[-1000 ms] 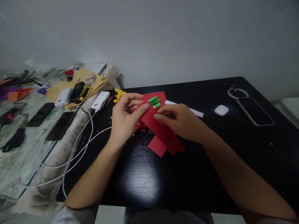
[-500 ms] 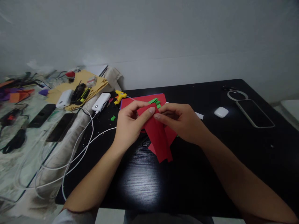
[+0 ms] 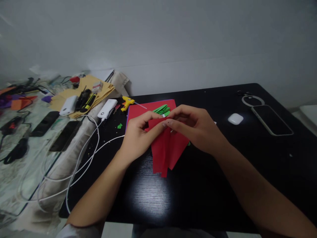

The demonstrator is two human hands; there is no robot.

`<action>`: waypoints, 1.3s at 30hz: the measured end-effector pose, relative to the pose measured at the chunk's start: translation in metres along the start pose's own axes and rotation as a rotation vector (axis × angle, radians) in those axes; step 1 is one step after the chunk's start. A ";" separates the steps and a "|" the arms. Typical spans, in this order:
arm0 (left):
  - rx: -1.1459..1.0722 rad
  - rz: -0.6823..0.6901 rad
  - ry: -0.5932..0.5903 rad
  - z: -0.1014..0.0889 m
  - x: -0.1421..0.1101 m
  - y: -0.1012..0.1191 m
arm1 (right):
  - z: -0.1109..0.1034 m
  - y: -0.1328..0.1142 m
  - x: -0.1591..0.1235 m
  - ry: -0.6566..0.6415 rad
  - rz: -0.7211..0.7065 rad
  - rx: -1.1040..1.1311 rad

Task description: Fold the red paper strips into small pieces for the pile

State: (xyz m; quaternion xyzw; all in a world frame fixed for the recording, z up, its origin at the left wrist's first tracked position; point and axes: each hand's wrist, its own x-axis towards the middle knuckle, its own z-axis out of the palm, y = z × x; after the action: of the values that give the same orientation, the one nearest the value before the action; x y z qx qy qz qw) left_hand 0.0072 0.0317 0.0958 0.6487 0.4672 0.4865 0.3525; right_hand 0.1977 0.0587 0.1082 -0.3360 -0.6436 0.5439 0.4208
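Note:
Both my hands pinch the top edge of a folded piece of red paper (image 3: 159,148), which hangs down over the black table. My left hand (image 3: 141,134) grips its upper left part, thumb on the near side. With thumb and fingers closed, my right hand (image 3: 194,125) holds the upper right corner, and the two thumb tips meet. More red paper (image 3: 179,147) shows just right of the held piece; I cannot tell whether it is held too. Behind the hands, folded green paper pieces (image 3: 162,109) lie on a red sheet (image 3: 136,111).
A yellow glue gun (image 3: 127,103) and a white power bank (image 3: 107,108) with a cable lie at the back left. On the right are a white earphone case (image 3: 235,119) and a phone (image 3: 272,120). The cluttered surface at left carries phones, cutters and brown envelopes (image 3: 85,87).
The red paper has swung from a slant to nearly upright, its lower end shifting left. My right hand has moved slightly closer to my left thumb, and more of the green paper shows.

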 end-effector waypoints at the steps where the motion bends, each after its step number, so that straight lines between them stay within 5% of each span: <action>1: 0.012 0.008 -0.002 -0.001 0.000 0.000 | 0.000 0.000 0.000 -0.007 0.012 0.002; 39: 0.003 -0.018 -0.008 0.000 0.002 -0.004 | 0.004 0.003 0.001 0.084 0.017 -0.013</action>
State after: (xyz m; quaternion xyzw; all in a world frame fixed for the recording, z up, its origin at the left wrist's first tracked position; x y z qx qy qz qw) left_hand 0.0060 0.0353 0.0926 0.6471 0.4720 0.4801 0.3579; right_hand 0.1938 0.0590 0.1058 -0.3667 -0.6262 0.5285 0.4406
